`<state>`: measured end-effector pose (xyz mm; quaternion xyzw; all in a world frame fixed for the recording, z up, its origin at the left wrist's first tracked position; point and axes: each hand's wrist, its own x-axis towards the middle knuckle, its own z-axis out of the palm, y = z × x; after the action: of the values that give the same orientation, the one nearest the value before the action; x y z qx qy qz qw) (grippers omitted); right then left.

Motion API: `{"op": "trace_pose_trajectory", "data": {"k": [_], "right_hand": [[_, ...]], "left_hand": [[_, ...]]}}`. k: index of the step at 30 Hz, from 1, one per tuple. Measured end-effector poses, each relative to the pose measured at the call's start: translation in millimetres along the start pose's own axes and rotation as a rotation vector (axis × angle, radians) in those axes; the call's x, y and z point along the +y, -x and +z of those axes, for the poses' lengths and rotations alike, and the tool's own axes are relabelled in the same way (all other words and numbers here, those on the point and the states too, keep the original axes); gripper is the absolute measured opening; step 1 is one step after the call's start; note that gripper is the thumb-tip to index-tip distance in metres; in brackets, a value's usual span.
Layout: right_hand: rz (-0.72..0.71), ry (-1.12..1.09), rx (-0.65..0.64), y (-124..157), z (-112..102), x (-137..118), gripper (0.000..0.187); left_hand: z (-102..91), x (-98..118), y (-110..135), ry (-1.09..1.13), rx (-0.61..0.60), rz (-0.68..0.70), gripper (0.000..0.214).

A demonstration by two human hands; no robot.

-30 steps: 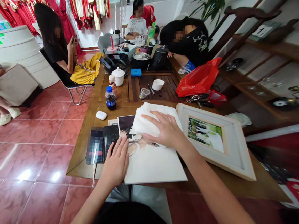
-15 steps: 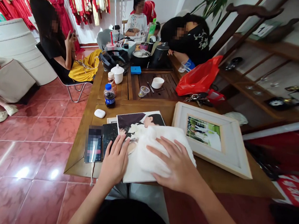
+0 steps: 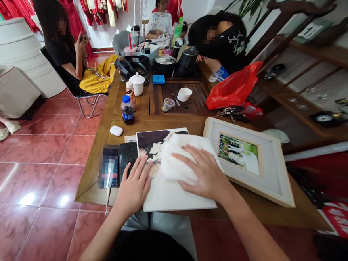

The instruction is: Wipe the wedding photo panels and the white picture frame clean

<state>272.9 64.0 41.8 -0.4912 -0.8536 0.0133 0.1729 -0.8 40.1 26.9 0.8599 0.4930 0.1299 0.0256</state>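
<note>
A large wedding photo print (image 3: 181,196) lies near the table's front edge, its lower part white and its upper part showing a dark suit and pale flowers. My left hand (image 3: 134,183) rests flat on the print's left edge, fingers stretched out, holding nothing. My right hand (image 3: 203,174) grips a bunched white cloth (image 3: 175,150) from above, thumb and fingers curved over it, and presses it on the print's upper right part. The cloth hides much of the picture. Under the print's left side, a dark glossy panel (image 3: 127,157) sticks out.
Right of the print lies a pale wooden frame (image 3: 277,185) with a small photo. A phone (image 3: 109,177), white earbud case (image 3: 116,131) and cola bottle (image 3: 127,111) are at left. Behind are a white cup (image 3: 184,94), red plastic bag (image 3: 233,91) and kettle (image 3: 187,62). Several people sit around.
My right hand has pushed the white cloth up and slightly left across the print, uncovering its lower right corner. The left hand stays on the left edge, nearly unmoved.
</note>
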Motion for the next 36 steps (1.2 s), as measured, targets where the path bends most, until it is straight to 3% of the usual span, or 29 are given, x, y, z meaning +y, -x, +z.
{"op": "trace_pose_trajectory", "data": {"k": [6, 11, 15, 26, 30, 36], "right_hand": [[0.095, -0.036, 0.038, -57, 3, 23, 0.068], [0.11, -0.04, 0.058, -69, 4, 24, 0.066], [0.096, -0.025, 0.07, -49, 4, 16, 0.065], [0.029, -0.005, 0.093, 55, -3, -31, 0.077], [0.011, 0.012, 0.084, 64, -7, -43, 0.076], [-0.062, 0.011, 0.051, 50, -1, -59, 0.076]], "left_hand": [[-2.5, 0, 0, 0.003, -0.017, -0.006, 0.052], [-1.4, 2, 1, -0.006, 0.014, -0.014, 0.051], [0.6, 5, 1, -0.019, 0.049, -0.031, 0.05], [0.8, 7, 1, -0.008, 0.049, -0.041, 0.051], [1.1, 5, 1, -0.009, 0.03, -0.023, 0.052], [1.5, 4, 1, -0.019, 0.02, -0.015, 0.052]]}}
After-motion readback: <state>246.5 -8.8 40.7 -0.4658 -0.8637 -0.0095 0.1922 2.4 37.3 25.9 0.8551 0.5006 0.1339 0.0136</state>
